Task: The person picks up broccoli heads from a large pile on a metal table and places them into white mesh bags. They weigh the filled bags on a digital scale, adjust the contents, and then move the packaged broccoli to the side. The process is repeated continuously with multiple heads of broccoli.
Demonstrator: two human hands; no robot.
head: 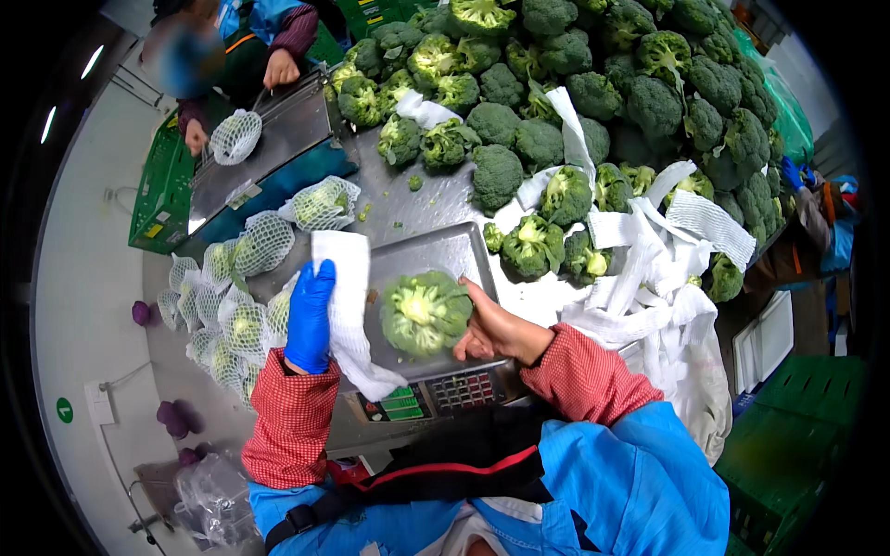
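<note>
My left hand (311,316), in a blue glove, grips a flattened white foam net sleeve (350,299) that hangs down past the scale's edge. My bare right hand (497,323) holds a broccoli head (425,313) by its right side, its cut stem facing up. The broccoli is over the metal pan (467,243) of a digital scale, whose keypad (464,390) shows below. Whether the broccoli touches the pan I cannot tell. Left of my gloved hand lie several net-wrapped broccoli heads (245,326).
A tall broccoli pile (653,104) fills the back right. Loose white net sleeves (646,278) lie at the right. Across the table a person's hand (281,68) rests by a metal tray (292,125); another person (824,215) stands at far right. Green crates (786,431) stand lower right.
</note>
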